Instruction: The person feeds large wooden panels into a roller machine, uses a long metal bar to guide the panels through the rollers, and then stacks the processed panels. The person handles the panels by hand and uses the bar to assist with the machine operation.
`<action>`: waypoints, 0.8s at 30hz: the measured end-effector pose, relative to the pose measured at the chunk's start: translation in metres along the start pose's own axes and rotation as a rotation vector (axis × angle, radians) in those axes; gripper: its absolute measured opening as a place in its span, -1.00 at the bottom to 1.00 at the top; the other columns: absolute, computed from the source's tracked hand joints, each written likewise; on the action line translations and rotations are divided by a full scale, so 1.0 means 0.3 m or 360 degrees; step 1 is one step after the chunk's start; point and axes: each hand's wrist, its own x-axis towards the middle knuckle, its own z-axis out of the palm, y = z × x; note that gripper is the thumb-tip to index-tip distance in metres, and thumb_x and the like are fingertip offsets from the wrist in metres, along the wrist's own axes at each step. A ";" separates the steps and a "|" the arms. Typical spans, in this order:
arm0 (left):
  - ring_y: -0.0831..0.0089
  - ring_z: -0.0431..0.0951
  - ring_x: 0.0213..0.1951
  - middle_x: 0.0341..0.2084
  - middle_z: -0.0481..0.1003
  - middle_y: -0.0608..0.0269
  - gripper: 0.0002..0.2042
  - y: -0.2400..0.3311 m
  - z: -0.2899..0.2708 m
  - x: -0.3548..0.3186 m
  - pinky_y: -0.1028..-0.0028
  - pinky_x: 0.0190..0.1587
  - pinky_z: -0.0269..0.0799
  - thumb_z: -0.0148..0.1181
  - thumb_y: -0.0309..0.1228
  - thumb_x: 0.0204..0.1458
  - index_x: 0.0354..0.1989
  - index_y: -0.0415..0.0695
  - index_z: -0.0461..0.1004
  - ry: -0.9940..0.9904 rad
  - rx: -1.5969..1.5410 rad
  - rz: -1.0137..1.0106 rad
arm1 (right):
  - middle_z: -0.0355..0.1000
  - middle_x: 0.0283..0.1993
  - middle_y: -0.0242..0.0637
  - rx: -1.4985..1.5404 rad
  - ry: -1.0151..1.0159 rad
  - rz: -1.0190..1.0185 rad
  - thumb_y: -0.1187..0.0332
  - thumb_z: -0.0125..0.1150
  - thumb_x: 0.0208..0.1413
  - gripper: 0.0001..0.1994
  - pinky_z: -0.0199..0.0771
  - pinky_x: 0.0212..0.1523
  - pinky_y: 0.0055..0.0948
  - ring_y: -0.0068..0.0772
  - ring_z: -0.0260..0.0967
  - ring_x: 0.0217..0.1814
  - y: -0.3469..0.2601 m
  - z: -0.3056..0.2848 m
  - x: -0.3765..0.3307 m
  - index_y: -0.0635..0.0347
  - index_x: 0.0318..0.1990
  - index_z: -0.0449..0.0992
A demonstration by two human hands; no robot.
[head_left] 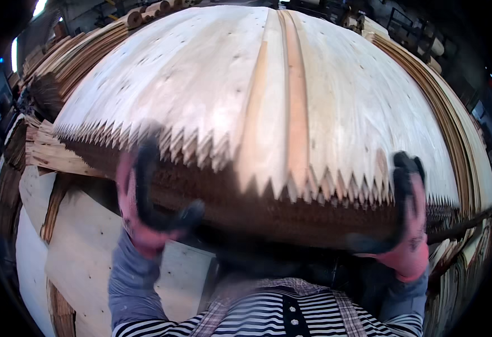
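Observation:
A thick stack of pale wood veneer sheets (201, 73) spreads in front of me, its near edge cut in zigzag teeth. Narrow orange-toned strips (296, 101) run down the middle of its top. My left hand (139, 208), in a pink glove with a dark palm, is at the left part of the toothed edge, fingers pointing up and thumb spread to the right; motion blurs it. At the right part of that edge is my right hand (410, 224), gloved the same, fingers up and thumb out to the left. Neither hand visibly grasps a sheet.
More veneer stacks stand at the far left (83, 62) and along the right side (454, 118). Large loose sheets (89, 247) lie low at the left, near my left forearm. Ragged veneer edges (459, 269) show at the lower right. Rolled logs (145, 14) are in the background.

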 end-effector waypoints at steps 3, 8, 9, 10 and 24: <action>0.04 0.18 0.04 0.05 0.16 0.01 -0.23 -0.223 -0.033 0.040 0.07 0.06 0.07 0.18 0.13 -0.42 0.00 -0.12 0.28 -0.0083 0.0888 0.0049 | 0.15 0.08 -0.03 0.0000 -0.0145 -0.0260 -0.04 0.26 -0.32 -0.28 -0.09 0.17 0.01 -0.08 0.08 0.16 -0.141 0.018 0.159 0.34 -0.04 0.30; 0.17 0.35 -0.10 -0.11 0.34 0.11 -0.32 -0.253 -0.092 0.118 0.22 0.01 0.22 0.24 -0.13 -0.58 -0.10 -0.11 0.36 -0.0230 0.0693 0.0359 | 0.09 0.15 -0.01 -0.0046 -0.0372 -0.0511 -0.04 0.36 -0.45 -0.05 -0.17 0.22 -0.04 0.00 0.00 0.22 -0.274 -0.006 0.345 0.30 0.13 0.09; 0.17 0.36 -0.11 -0.12 0.35 0.11 -0.32 -0.264 -0.105 0.125 0.24 0.00 0.24 0.24 -0.17 -0.60 -0.10 -0.11 0.36 -0.0252 0.0668 0.0363 | 0.07 0.16 -0.02 0.0017 -0.0371 -0.0500 -0.02 0.37 -0.46 -0.04 -0.16 0.23 -0.08 -0.01 -0.02 0.22 -0.285 0.001 0.383 0.30 0.13 0.07; 0.19 0.38 -0.13 -0.13 0.36 0.14 -0.32 -0.277 -0.123 0.140 0.24 -0.03 0.27 0.24 -0.20 -0.62 -0.10 -0.09 0.36 -0.0194 0.0676 0.0390 | 0.05 0.17 -0.03 0.0059 -0.0361 -0.0491 -0.01 0.39 -0.46 -0.03 -0.16 0.23 -0.12 -0.02 -0.04 0.23 -0.294 0.007 0.425 0.30 0.14 0.06; 0.20 0.48 -0.28 -0.32 0.45 0.13 -0.47 -0.532 -0.400 0.436 0.39 -0.21 0.40 0.33 -0.31 -0.40 -0.12 -0.08 0.37 0.0708 0.0475 0.0746 | 0.32 -0.07 0.05 0.2726 -0.0796 0.1053 -0.41 -0.33 -0.15 -0.09 0.46 -0.39 -0.44 -0.13 0.35 -0.07 -0.273 0.098 0.833 0.35 0.07 0.14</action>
